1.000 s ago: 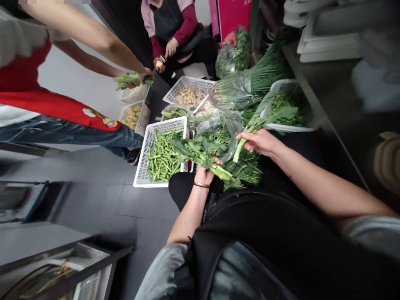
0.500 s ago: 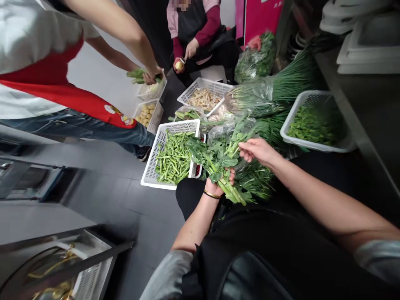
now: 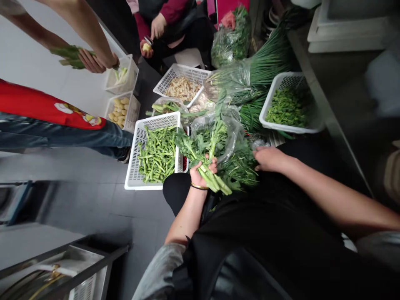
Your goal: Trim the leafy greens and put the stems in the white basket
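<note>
My left hand (image 3: 203, 171) is closed around the thick stalks of a bunch of leafy green stems (image 3: 215, 139). The cut ends point toward me, and the leaves fan out away from me. My right hand (image 3: 269, 159) is low on the right, by a pile of loose green leaves (image 3: 239, 168). Its fingers are curled and partly hidden, so what they grip cannot be made out. Behind the bunch lies a clear plastic bag (image 3: 233, 135). Left of my left hand stands a white basket (image 3: 133, 166) of cut green stems (image 3: 158, 154).
A white basket (image 3: 265, 110) of chopped greens is at right, beside a metal counter edge (image 3: 331, 121). Long green stalks (image 3: 271, 54) lie in plastic behind. One co-worker's hands (image 3: 96, 60) hold green stalks; another's hand (image 3: 158, 26) works on a pale peeled vegetable (image 3: 146, 47).
My right hand has left the leafy stems and moved down and right beside the leaf pile. My left hand still grips the bunch. The view has shifted, and the standing co-worker appears farther left.
</note>
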### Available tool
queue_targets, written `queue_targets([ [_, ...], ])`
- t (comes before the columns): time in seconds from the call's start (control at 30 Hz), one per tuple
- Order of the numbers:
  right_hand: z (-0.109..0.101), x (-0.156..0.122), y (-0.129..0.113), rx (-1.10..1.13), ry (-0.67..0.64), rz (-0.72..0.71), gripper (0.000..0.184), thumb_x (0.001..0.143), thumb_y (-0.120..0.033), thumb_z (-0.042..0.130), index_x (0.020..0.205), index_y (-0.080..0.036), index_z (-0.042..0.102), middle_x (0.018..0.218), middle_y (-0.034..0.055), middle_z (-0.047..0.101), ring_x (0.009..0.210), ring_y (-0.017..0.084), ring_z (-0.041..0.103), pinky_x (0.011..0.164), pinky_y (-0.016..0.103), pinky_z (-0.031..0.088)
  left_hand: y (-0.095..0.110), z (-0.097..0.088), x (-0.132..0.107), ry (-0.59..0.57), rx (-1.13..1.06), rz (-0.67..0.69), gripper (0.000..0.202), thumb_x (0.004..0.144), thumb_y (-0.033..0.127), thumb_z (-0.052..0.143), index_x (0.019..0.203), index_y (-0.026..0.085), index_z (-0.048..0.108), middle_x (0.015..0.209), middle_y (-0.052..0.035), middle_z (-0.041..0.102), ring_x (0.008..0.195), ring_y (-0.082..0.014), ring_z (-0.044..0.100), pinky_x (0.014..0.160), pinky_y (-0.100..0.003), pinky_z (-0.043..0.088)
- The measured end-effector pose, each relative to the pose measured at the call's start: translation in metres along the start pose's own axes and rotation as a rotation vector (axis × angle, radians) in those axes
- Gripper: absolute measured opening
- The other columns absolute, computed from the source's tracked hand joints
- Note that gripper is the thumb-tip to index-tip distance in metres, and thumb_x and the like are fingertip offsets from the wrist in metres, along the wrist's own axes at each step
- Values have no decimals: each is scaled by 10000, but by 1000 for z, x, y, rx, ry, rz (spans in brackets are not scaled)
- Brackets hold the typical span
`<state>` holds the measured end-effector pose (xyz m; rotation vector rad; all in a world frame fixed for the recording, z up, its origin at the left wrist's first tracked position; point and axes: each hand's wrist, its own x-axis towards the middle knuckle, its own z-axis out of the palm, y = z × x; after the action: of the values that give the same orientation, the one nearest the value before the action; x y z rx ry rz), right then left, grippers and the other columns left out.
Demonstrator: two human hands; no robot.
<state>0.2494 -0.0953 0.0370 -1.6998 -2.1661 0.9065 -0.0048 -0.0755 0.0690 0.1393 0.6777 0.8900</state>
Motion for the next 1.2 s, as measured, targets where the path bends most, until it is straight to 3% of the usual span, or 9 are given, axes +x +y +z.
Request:
queue_targets([
  [0.17,-8,32,-27,483,9,-32,489,813,-511,491,1137,-153,569,838,80,664,683,169,614,594,291,480,-17,-4,-18,12,59,-113,322,591,337,618,840,156,526,782,-70,506,531,-84,385,437,-207,310],
  [0.3,3,46,-67,954,98,1,363,775,-526,563,826,-170,614,567,3,594,452,108,507,450,246,413,-23,-3,-22,-97,180,-40,376,533,337,651,841,146,552,945,-147,574,741,-204,547,501,-260,387],
  [0.4,5,43,-78,863,112,10,344,808,-492,552,639,-192,564,495,0,566,442,116,503,461,251,411,-27,-3,-23,-127,215,49,336,531,338,638,796,153,549,950,-128,569,697,-176,511,504,-273,378],
  [0.57,15,14,-82,321,474,-171,382,900,-401,421,610,-196,562,607,49,613,615,151,556,656,287,442,-37,6,-26,-133,109,87,367,539,428,624,777,182,488,845,-68,487,542,-85,321,430,-235,280],
  [0.63,23,0,-76,96,413,-240,358,892,-379,422,648,-193,607,715,85,652,714,175,590,697,296,440,-35,11,-28,-93,89,147,394,548,475,619,772,195,454,828,-54,451,538,-83,301,421,-233,274],
  [0.73,22,-13,-58,-106,83,-186,300,834,-415,500,673,-205,641,713,80,659,687,191,606,610,289,431,-29,16,-33,-43,77,226,451,555,562,608,779,214,427,822,-48,427,547,-92,300,439,-248,301],
  [0.83,-1,-7,-47,27,-111,-61,335,654,-518,670,770,-204,657,688,60,663,593,183,586,527,277,421,-26,15,-38,-82,58,168,501,515,593,647,758,223,414,782,-37,413,533,-86,280,443,-249,300],
  [1.0,-32,39,-81,596,85,-144,388,834,-544,411,885,-196,574,677,25,639,528,135,543,488,254,426,-32,12,-39,-145,130,50,527,481,609,648,747,222,409,759,-46,446,534,-98,336,435,-238,275],
  [1.2,8,25,-109,398,384,-109,319,793,-425,538,578,-207,448,648,57,558,626,160,513,585,280,379,-27,8,-43,-81,197,131,454,525,521,620,781,192,441,847,-90,507,561,-109,388,428,-227,263],
])
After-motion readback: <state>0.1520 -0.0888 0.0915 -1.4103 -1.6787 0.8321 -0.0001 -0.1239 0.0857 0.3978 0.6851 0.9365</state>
